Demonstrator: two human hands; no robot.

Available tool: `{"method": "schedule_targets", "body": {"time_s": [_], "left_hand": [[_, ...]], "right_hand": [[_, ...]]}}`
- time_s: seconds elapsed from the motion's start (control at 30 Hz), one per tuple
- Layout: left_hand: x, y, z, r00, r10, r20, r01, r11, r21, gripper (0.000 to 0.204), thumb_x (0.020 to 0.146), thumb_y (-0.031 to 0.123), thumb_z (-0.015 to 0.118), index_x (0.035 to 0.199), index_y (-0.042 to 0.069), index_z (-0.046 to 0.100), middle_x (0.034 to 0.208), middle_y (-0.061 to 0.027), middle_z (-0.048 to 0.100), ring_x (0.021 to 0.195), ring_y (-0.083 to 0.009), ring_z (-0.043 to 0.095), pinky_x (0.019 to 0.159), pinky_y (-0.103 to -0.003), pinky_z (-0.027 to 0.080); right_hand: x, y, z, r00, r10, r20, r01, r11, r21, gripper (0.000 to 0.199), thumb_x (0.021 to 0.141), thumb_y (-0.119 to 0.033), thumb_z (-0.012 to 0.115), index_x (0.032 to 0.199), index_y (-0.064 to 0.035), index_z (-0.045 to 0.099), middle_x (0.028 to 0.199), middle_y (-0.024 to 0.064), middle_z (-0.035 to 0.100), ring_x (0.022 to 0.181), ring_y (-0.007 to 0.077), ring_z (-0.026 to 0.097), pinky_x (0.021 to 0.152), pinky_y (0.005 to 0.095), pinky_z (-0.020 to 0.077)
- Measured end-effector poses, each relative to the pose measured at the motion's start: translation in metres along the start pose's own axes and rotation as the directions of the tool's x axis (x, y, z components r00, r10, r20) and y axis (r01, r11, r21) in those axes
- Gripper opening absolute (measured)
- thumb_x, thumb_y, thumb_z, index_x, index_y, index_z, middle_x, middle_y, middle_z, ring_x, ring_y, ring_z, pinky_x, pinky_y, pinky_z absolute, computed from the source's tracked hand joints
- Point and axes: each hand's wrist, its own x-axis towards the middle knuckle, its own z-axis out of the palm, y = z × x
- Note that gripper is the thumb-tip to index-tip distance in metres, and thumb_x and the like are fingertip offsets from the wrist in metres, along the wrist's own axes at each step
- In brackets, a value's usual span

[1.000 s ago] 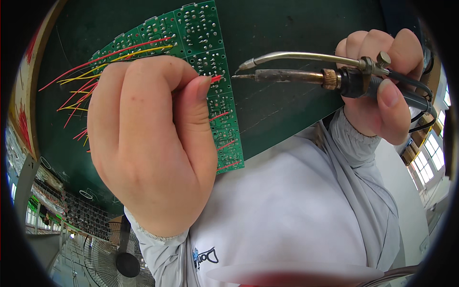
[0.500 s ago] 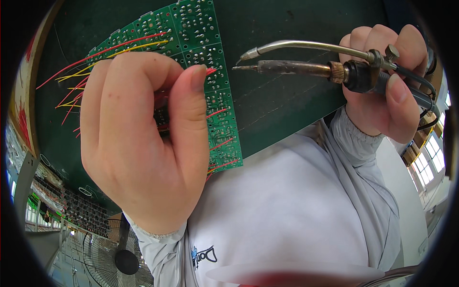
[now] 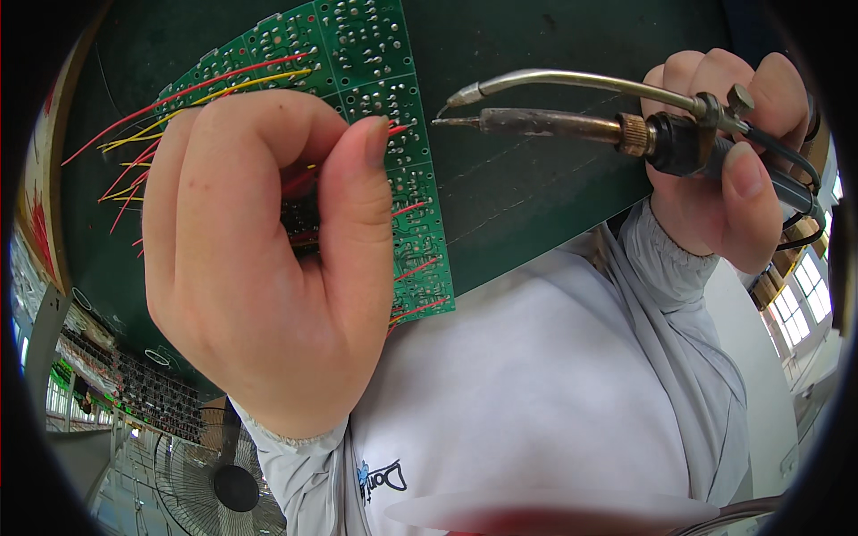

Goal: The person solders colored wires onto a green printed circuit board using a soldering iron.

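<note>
Over a green circuit board panel (image 3: 371,54), my left hand (image 3: 268,259) pinches a red wire (image 3: 399,129) between thumb and forefinger. The wire's end pokes out past the thumb onto the board, near its right edge. My right hand (image 3: 728,152) grips a soldering iron (image 3: 550,125) by its dark handle. A thin curved metal feed tube (image 3: 572,80) is clamped along the iron and ends near its tip. That tip stands just right of the board, apart from the wire. Several red and yellow wires (image 3: 206,89) stick out of the board; my left hand hides part of it.
The board lies on a dark green work surface (image 3: 536,196) with a wooden edge (image 3: 76,116) at the left. More red wires (image 3: 40,228) lie beyond that edge. A black cable (image 3: 795,165) trails from the iron. At the lower left stands a fan (image 3: 234,487).
My left hand has shifted very slightly left, and the wire end by its thumb lies a little differently. The iron's tip has moved up and left by a hair.
</note>
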Motion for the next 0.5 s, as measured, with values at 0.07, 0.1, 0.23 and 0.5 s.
{"method": "schedule_targets", "body": {"time_s": [0.07, 0.1, 0.23, 0.5], "left_hand": [[-0.0003, 0.0008, -0.0017, 1.000, -0.009, -0.012, 0.009, 1.000, -0.015, 0.016, 0.097, 0.013, 0.071, 0.089, 0.003, 0.062, 0.080, -0.0021, 0.060, 0.070, -0.0143, 0.052, 0.065, -0.027, 0.042], [-0.0003, 0.0012, -0.0025, 1.000, -0.010, -0.012, 0.010, 1.000, -0.009, 0.016, 0.097, 0.014, 0.071, 0.089, 0.003, 0.062, 0.080, -0.0019, 0.060, 0.070, -0.0140, 0.051, 0.065, -0.027, 0.041], [0.0017, 0.0000, 0.0006, 1.000, -0.009, -0.012, 0.009, 1.000, -0.017, 0.016, 0.097, 0.014, 0.071, 0.089, 0.003, 0.062, 0.080, -0.0018, 0.060, 0.070, -0.0138, 0.051, 0.065, -0.027, 0.042], [0.0005, -0.0013, -0.0002, 1.000, -0.002, -0.003, 0.002, 1.000, -0.006, 0.016, 0.096, 0.012, 0.072, 0.089, 0.002, 0.062, 0.080, -0.0022, 0.060, 0.070, -0.0138, 0.052, 0.064, -0.027, 0.042]], "right_hand": [[0.0038, -0.0006, -0.0045, 0.998, -0.012, 0.056, 0.012, 1.000, 0.010, 0.027, 0.082, -0.024, 0.064, 0.093, -0.0159, 0.040, 0.076, 0.0056, 0.049, 0.062, 0.0141, 0.043, 0.058, 0.0288, 0.0369], [0.0057, -0.0015, -0.0056, 0.994, -0.024, 0.109, 0.022, 1.000, 0.019, 0.028, 0.082, -0.024, 0.064, 0.093, -0.0161, 0.040, 0.076, 0.0055, 0.049, 0.062, 0.0140, 0.043, 0.058, 0.0287, 0.0375], [0.0081, -0.0025, -0.0036, 0.993, -0.018, 0.114, 0.020, 1.000, -0.017, 0.029, 0.082, -0.024, 0.065, 0.094, -0.0164, 0.040, 0.076, 0.0055, 0.050, 0.061, 0.0135, 0.043, 0.057, 0.0290, 0.0374], [0.0085, -0.0021, 0.0013, 0.993, -0.029, 0.112, 0.039, 0.995, -0.089, 0.030, 0.081, -0.024, 0.066, 0.093, -0.0155, 0.040, 0.076, 0.0065, 0.052, 0.061, 0.0131, 0.043, 0.057, 0.0294, 0.0367]]}}
